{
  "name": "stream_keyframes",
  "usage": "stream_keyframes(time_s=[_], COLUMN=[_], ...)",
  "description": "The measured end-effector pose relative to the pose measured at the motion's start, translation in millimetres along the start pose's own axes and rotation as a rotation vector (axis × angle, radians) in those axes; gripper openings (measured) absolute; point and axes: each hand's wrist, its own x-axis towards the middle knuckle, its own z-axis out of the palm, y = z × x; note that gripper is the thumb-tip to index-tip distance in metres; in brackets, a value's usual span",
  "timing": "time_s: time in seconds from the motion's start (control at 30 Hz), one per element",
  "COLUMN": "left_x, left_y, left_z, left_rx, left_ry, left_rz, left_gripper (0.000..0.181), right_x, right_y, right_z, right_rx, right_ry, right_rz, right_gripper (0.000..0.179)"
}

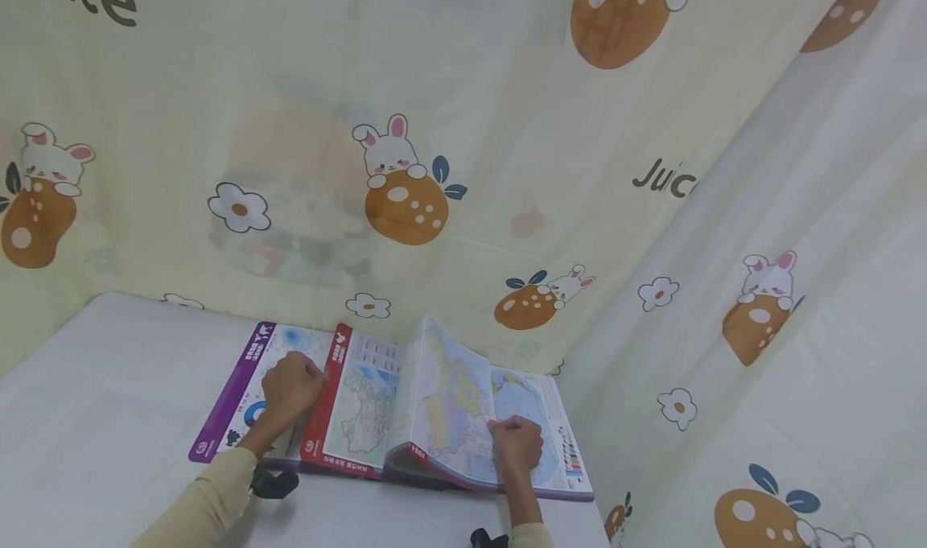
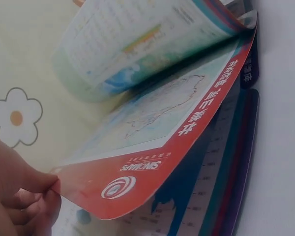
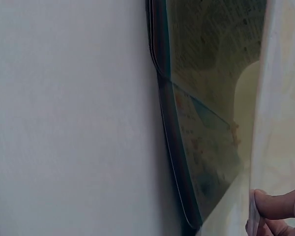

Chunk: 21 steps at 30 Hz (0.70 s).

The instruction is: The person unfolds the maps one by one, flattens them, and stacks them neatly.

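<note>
A large book of maps (image 1: 572,488) lies spread on the table. My left hand (image 1: 292,383) pinches the left edge of a red-bordered map page (image 1: 319,427). In the left wrist view that page (image 2: 142,172) is lifted and tilted above the pages beneath, held between thumb and fingers. Farther left, under it, lies a purple-bordered page (image 1: 228,407). My right hand (image 1: 517,442) is at a curved, raised map page (image 1: 452,395) in the middle. The right wrist view shows the thumb and fingers (image 3: 278,204) pinching a page edge (image 3: 258,123).
The white table (image 1: 94,403) stretches to the left and in front of the book. A pale curtain (image 1: 304,146) printed with rabbits and fruit hangs behind it, and another curtain side (image 1: 797,403) stands close to the right.
</note>
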Motion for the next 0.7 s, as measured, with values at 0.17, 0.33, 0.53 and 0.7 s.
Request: stream_keyframes(time_s=[0.17,0.33,0.53,0.7], left_x=[-0.2,0.6,1.4,1.4], left_y=[3.5,9.0,10.1,-0.2], left_z=[-4.4,-12.4,-21.8,-30.7], left_rx=[-0.022,-0.027,-0.034,-0.044], left_ry=[-0.020,-0.002,0.023,0.046], left_rz=[-0.025,-0.020,-0.020,-0.011], left_gripper=[0.023,0.024,0.024,0.026], right_x=[8.1,19.3,18.3,15.1], right_y=[5,13,15,15], right_z=[-9,-16,-28,-35], right_rx=[0.001,0.006,0.025,0.032], right_ry=[-0.012,0.008,0.038,0.037], right_rz=[0.038,0.032,0.038,0.071], right_gripper=[0.020,0.021,0.020,0.021])
